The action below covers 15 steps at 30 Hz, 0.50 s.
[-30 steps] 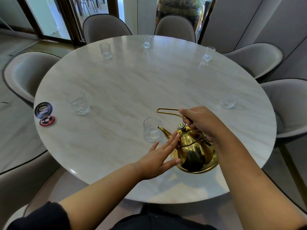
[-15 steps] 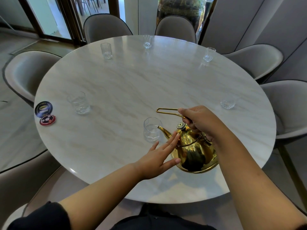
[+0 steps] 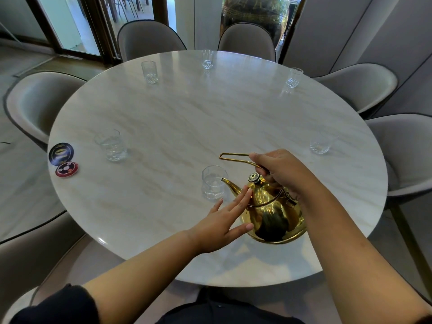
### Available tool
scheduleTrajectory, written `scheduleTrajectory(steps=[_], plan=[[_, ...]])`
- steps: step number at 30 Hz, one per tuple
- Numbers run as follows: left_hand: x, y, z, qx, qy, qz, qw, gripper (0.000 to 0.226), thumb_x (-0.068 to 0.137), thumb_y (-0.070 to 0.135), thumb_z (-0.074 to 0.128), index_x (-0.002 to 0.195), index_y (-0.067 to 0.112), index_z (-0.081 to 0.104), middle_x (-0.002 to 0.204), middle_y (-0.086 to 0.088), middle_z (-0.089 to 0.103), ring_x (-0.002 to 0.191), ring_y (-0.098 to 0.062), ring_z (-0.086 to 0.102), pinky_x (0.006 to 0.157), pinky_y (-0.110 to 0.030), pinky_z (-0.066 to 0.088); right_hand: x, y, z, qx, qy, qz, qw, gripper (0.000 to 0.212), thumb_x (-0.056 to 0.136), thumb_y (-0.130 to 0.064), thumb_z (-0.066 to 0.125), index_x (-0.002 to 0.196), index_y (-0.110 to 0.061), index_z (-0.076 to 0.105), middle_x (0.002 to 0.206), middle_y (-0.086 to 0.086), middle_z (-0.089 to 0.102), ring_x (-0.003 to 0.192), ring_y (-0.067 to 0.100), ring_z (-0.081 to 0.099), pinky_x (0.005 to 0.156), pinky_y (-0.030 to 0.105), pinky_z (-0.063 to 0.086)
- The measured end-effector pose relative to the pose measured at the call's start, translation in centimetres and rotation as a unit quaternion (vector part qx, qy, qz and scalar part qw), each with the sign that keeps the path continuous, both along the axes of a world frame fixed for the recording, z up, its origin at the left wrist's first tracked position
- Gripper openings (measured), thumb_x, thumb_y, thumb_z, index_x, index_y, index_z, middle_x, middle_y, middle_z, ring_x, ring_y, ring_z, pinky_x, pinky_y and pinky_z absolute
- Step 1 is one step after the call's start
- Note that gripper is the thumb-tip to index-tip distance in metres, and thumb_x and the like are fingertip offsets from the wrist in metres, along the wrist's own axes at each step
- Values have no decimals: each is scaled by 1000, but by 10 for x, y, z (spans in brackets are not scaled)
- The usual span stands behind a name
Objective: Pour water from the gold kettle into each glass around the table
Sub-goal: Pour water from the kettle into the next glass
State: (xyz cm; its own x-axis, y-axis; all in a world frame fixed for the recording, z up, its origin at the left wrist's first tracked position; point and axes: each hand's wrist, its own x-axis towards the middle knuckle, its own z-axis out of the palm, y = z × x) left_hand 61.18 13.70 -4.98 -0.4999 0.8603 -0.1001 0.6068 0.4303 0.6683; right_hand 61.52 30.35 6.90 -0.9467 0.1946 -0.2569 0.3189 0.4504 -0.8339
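The gold kettle (image 3: pixel 272 213) stands near the front of the round marble table (image 3: pixel 177 122). Its spout reaches over the rim of the nearest glass (image 3: pixel 213 182). My right hand (image 3: pixel 284 170) is closed on the kettle's thin wire handle. Flat against the kettle's left side rests my left hand (image 3: pixel 225 222), fingers spread, holding nothing. More glasses stand around the table: front left (image 3: pixel 111 145), far left (image 3: pixel 149 71), far middle (image 3: pixel 207 58), far right (image 3: pixel 293 77) and right (image 3: pixel 320 143).
Two round coasters (image 3: pixel 61 153) (image 3: pixel 66 169) lie at the table's left edge. Grey padded chairs ring the table, such as the one at far left (image 3: pixel 149 40) and at right (image 3: pixel 411 155). A large dark vase (image 3: pixel 254 12) stands behind.
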Motion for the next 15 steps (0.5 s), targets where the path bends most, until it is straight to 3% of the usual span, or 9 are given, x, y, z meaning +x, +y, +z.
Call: scheduleTrajectory(steps=[8,15], plan=[[-1,0,-2,-2,9,1,1000,70,96,51,29,145,35,-17,150,21,-26,136,5,-2,118,-38,-7,6,4,-5,-42,16,-17,999,49,95,-37,50,52,-12,48,38,-6,36,35,9,25,41,21,25],[-1,-2,-1,6,7,1,1000,70,93,55,30,145,38,-14,152,21,-21,138,4,0,119,-35,5,16,8,-21,-99,52,-92,989,50,90,-36,56,45,-15,46,38,-5,35,35,11,23,43,22,25]])
